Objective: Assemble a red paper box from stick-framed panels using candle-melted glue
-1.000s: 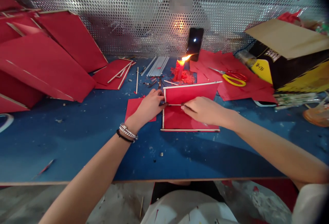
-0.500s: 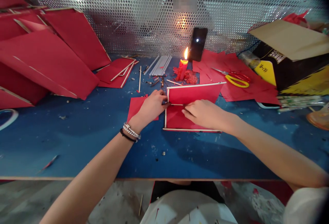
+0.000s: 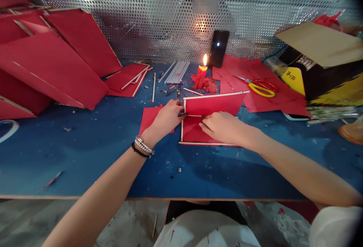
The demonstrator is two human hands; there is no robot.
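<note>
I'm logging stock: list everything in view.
Strip-edged rectangular piece: one, red, centre
Lit wax candle: one, red, back centre
Rectangular phone: one, black, behind candle
Metal scissors: one, red and yellow handles, right
Paper sheets: several, red, under scissors and left of piece
Large panels: several, red, left
Thin sticks: several, pale, back left
Flat strips: several, grey, back centre
Printed box: one, black and yellow, right
Ring: one, white, left edge
Perforated metal screen: one, silver, back
Tabletop: one, blue, middle
Left hand: one, bare, piece's left edge
Right hand: one, bare, over piece
</note>
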